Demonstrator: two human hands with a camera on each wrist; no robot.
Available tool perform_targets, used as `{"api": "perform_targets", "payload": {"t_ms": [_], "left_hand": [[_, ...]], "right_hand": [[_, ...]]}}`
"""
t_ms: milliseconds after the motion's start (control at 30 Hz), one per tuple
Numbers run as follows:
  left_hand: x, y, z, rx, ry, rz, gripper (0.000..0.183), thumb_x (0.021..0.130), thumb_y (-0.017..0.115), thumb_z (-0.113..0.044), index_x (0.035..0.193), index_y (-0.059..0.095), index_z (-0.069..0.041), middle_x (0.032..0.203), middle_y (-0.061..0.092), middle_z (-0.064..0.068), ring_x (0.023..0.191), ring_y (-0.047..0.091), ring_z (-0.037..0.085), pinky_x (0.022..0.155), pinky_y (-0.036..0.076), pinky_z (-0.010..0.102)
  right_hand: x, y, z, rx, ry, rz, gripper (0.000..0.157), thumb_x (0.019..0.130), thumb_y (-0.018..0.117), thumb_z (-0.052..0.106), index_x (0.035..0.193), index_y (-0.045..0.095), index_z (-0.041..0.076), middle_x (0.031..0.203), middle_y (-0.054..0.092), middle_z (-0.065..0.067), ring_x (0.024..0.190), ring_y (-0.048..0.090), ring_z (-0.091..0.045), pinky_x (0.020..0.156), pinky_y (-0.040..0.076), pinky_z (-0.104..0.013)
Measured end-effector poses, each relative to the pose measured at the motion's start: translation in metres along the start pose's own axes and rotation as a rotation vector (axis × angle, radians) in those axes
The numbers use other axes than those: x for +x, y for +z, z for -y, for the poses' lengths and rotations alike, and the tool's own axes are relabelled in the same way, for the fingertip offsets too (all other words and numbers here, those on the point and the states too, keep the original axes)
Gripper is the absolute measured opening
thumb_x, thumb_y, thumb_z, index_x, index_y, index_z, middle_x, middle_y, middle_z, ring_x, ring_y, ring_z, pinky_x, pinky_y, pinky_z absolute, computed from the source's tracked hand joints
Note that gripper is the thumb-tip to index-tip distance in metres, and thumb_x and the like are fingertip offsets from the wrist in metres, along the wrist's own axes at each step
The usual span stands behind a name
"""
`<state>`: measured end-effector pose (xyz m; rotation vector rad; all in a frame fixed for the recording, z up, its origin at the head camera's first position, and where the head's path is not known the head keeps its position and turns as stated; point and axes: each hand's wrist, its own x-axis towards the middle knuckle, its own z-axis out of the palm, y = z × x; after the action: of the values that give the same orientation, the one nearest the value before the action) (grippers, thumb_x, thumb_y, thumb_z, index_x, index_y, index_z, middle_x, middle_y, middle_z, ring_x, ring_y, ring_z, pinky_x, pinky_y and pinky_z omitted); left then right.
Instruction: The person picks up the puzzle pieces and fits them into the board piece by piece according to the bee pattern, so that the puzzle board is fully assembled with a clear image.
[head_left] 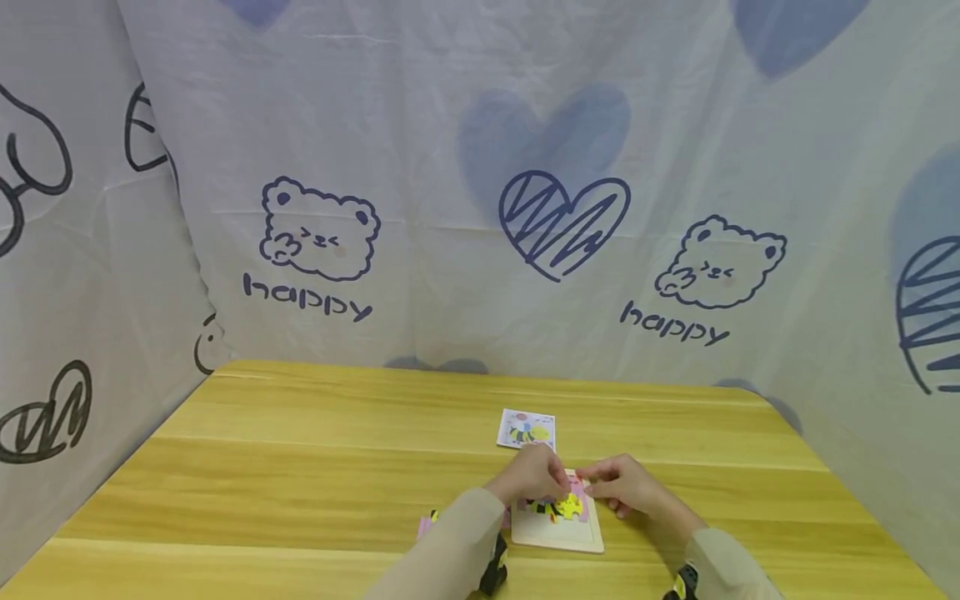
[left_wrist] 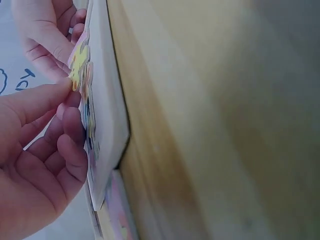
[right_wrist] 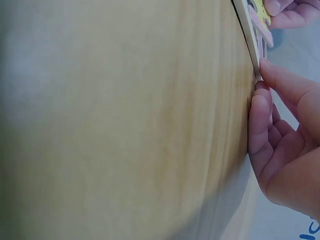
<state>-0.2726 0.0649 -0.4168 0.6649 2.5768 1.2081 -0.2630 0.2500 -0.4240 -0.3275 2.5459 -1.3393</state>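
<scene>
A pale wooden puzzle board lies on the table, with pink, yellow and black bee pieces on its upper part. My left hand reaches over it from the left and pinches a yellow puzzle piece between thumb and finger. That piece is tilted up off the board in the left wrist view. At the board's right side, my right hand grips the edge, its thumb against the rim and the other fingers curled beside it. Part of the bee picture is hidden under my left hand.
Behind the board lies a square card with a printed bee. More pink and yellow puzzle pieces lie left of the board, partly covered by my left sleeve. A patterned white cloth hangs behind the wooden table.
</scene>
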Motion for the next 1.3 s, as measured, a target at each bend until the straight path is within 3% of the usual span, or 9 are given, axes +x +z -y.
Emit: {"api": "perform_targets", "payload": {"t_ms": [267,567,1000,1300], "left_hand": [[-0.0037,-0.0027,-0.0025,0.027,0.008,0.029,0.010,0.069,0.073,-0.002,0.067,0.066,-0.008,0.057,0.054,-0.006,0.048,0.044,0.006,0.040,0.037,0.019],[-0.0057,-0.0071,-0.0050,0.052,0.022,0.114,0.022,0.059,0.081,-0.002,0.076,0.068,-0.008,0.057,0.053,-0.003,0.038,0.034,0.007,0.035,0.029,0.018],[-0.0055,-0.0047,-0.0082,0.151,0.040,0.077,0.021,0.058,0.082,-0.003,0.073,0.068,-0.006,0.063,0.054,-0.005,0.045,0.040,0.007,0.041,0.034,0.018],[-0.0049,-0.0037,-0.0085,0.155,0.024,0.072,0.020,0.058,0.082,-0.004,0.073,0.069,-0.006,0.062,0.055,-0.006,0.048,0.042,0.007,0.043,0.035,0.018]], "right_hand": [[-0.0009,0.0007,0.0014,0.010,0.007,-0.004,0.031,0.081,0.063,0.006,0.109,0.061,-0.004,0.055,0.041,0.003,0.044,0.038,-0.007,0.038,0.034,-0.018],[0.0005,-0.0006,-0.0002,0.001,0.024,-0.015,0.030,0.081,0.064,0.007,0.109,0.061,-0.004,0.056,0.041,0.003,0.044,0.038,-0.007,0.038,0.034,-0.018],[-0.0016,-0.0002,0.0023,0.027,-0.004,0.006,0.032,0.082,0.064,0.008,0.110,0.059,-0.006,0.056,0.042,0.003,0.044,0.038,-0.007,0.038,0.034,-0.018],[-0.0014,0.0008,0.0013,0.011,-0.003,-0.008,0.032,0.081,0.064,0.008,0.110,0.060,-0.005,0.056,0.042,0.003,0.044,0.038,-0.007,0.038,0.034,-0.018]]}}
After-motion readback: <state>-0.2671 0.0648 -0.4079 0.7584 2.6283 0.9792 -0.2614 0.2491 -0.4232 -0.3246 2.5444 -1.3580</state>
